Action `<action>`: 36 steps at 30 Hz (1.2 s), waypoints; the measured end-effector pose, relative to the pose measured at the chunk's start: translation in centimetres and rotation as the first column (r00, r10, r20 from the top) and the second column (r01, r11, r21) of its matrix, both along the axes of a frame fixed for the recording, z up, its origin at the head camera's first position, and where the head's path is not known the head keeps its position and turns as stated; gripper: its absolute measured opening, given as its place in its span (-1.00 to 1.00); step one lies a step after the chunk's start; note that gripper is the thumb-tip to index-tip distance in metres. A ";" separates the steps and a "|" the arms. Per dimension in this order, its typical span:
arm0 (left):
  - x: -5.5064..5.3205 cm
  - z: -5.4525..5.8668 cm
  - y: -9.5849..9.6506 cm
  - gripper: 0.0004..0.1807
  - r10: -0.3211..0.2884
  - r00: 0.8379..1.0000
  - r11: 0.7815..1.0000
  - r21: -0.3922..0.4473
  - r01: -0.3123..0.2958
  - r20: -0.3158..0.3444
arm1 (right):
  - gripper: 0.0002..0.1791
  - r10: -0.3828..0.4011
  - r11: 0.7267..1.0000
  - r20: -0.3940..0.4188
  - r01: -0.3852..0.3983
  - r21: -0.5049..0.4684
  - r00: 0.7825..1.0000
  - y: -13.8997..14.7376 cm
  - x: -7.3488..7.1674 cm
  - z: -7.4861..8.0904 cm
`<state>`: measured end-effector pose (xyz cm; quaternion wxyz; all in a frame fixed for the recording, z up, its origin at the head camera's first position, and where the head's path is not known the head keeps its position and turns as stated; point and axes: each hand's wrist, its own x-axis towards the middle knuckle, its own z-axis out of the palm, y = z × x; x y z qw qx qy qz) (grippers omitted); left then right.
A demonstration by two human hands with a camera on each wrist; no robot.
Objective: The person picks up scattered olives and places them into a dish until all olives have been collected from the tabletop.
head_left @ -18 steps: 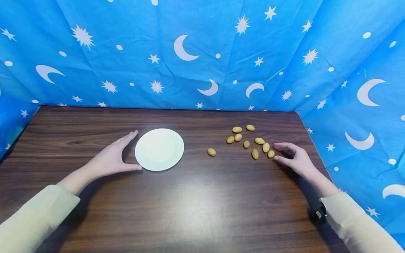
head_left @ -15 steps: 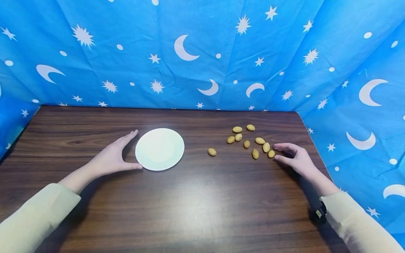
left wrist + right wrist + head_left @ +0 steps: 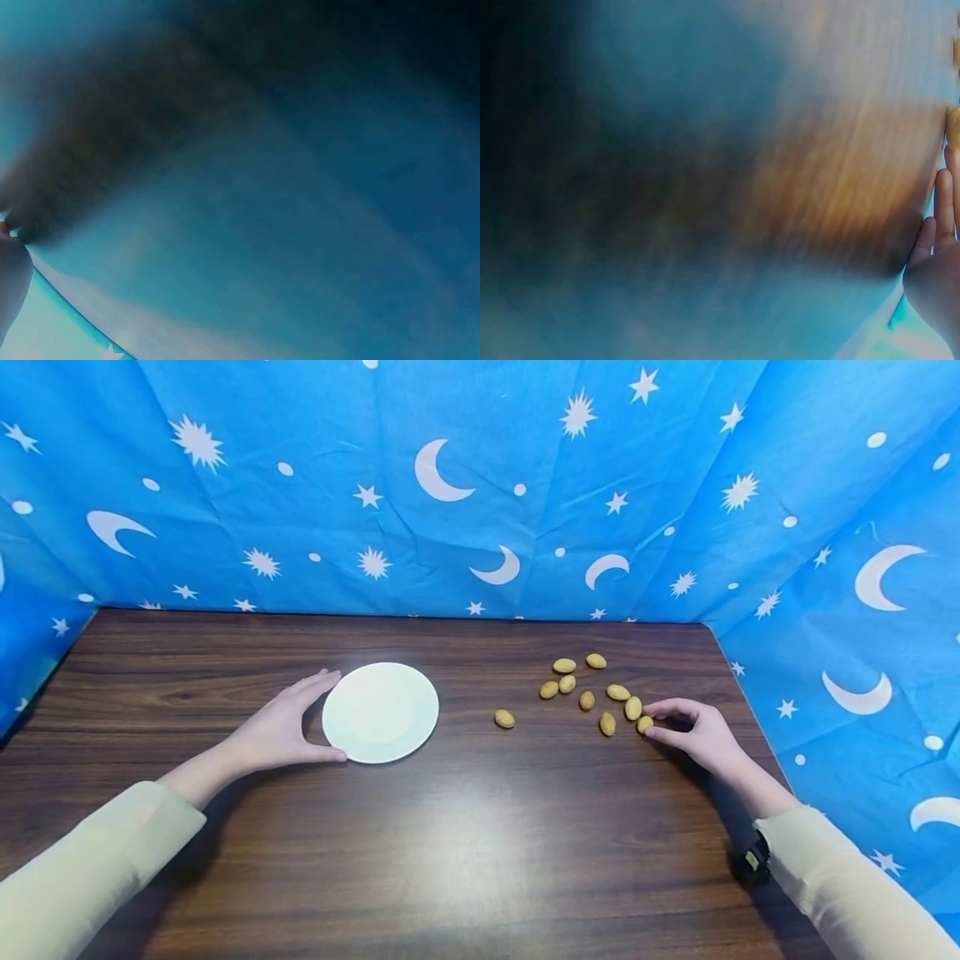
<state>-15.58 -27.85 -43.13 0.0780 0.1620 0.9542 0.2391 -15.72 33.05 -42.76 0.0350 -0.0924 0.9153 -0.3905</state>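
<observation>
A round white plate (image 3: 381,713) lies on the dark wooden table. My left hand (image 3: 279,728) is at its left rim, thumb and fingers spread, fairly straight, with the fingertips right at the edge. On the right lie several small yellow-brown oval pieces, like nuts or small fruits. The thumb and index finger of my right hand (image 3: 701,735) pinch the nearest oval piece (image 3: 644,725) from its right side. Another oval piece (image 3: 633,708) lies right by the index fingertip. In the right wrist view, extended fingers (image 3: 943,202) show at the right edge, with a yellow piece (image 3: 954,127) beyond the fingertips.
One lone oval piece (image 3: 505,718) lies between the plate and the loose group, which includes an oval piece (image 3: 564,666) toward the back. A blue cloth (image 3: 480,527) with white moons and stars hangs behind the table (image 3: 450,860) and along its sides. Both wrist views are mostly blurred.
My left hand has moved slightly right, its thumb and fingers coming up to the plate's rim. My right thumb and index finger have closed in on the nearest oval piece.
</observation>
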 end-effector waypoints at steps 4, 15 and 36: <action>0.0 -0.1 0.2 0.35 -0.003 1.000 1.000 0.005 0.003 -0.012 | -0.69 0.013 1.000 -0.022 -0.013 0.004 1.000 0.0 -0.2 -0.3; -0.2 -0.4 1.1 0.34 -0.027 1.000 0.999 0.044 0.027 -0.017 | -0.73 0.025 0.999 -0.025 -0.025 0.029 0.999 0.0 -0.1 -0.3; -0.2 -1.0 1.8 0.35 0.024 1.000 0.997 0.068 -0.023 -0.013 | -0.73 0.027 0.999 -0.047 -0.026 0.025 0.999 -2.9 -0.7 1.4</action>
